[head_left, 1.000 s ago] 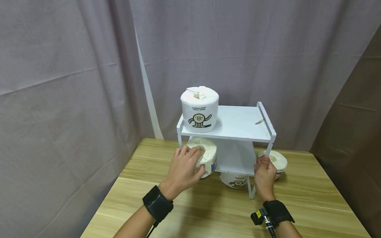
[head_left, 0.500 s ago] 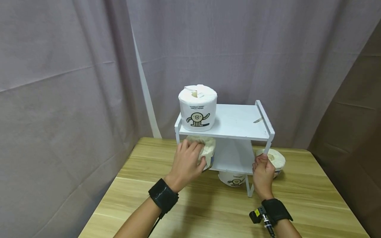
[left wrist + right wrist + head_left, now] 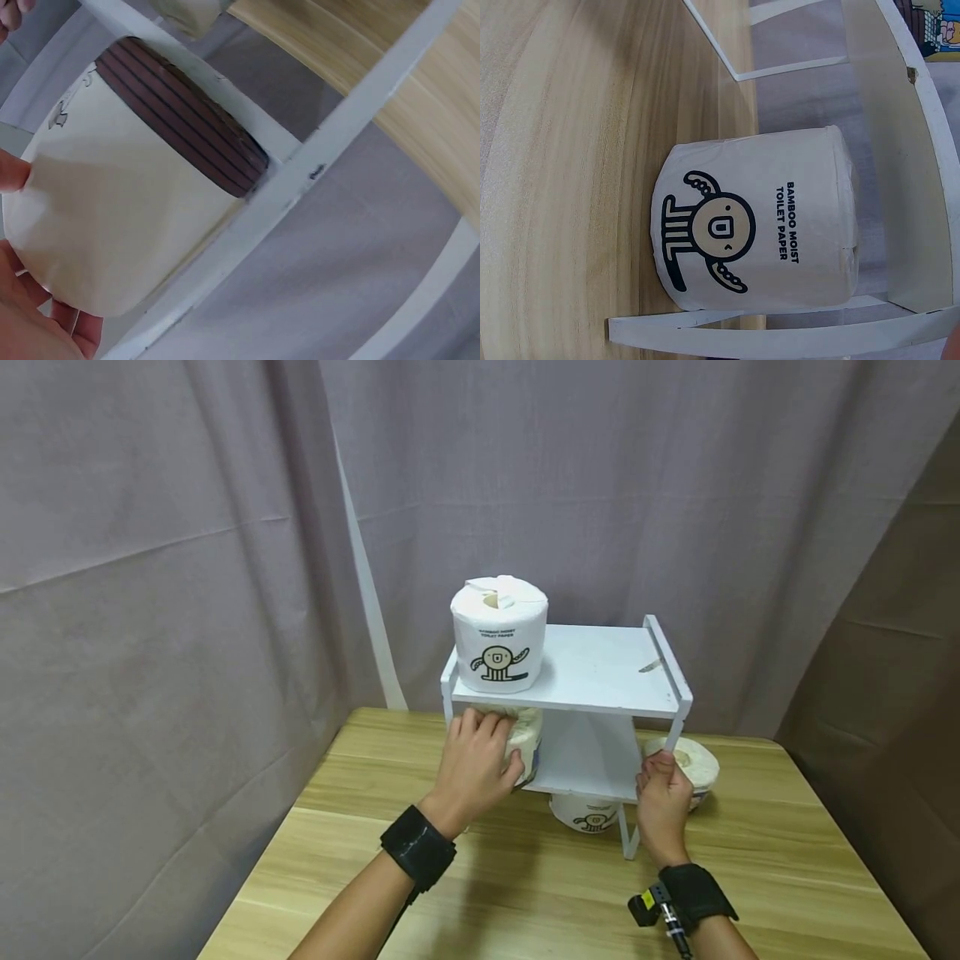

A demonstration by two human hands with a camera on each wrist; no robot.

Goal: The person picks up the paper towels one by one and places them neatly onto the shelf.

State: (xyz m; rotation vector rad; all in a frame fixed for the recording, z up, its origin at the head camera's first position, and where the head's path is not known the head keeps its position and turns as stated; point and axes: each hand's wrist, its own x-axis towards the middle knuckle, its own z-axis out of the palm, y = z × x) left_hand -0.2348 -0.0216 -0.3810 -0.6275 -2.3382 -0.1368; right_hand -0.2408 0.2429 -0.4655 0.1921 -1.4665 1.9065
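Observation:
My left hand [image 3: 476,768] grips a wrapped toilet paper roll [image 3: 529,745] at the left end of the rack's lower tier, partly under the upper board. In the left wrist view that roll [image 3: 127,180] shows a dark striped band and sits at the white rail, fingers around its other end. Whether its whole base rests on the tier, I cannot tell. My right hand [image 3: 663,806] holds the front right post of the white two-tier rack [image 3: 600,668], thumb against the post.
Another toilet paper roll [image 3: 498,639] stands on the upper board's left side. One roll [image 3: 757,221] stands on the wooden table [image 3: 360,877] beneath the lower tier. A further roll [image 3: 699,766] is right of the rack, behind my right hand. Grey curtains [image 3: 600,485] hang behind.
My left hand has pushed the roll back and slightly right, further under the upper board. The right hand keeps its hold on the post; the view shifts slightly.

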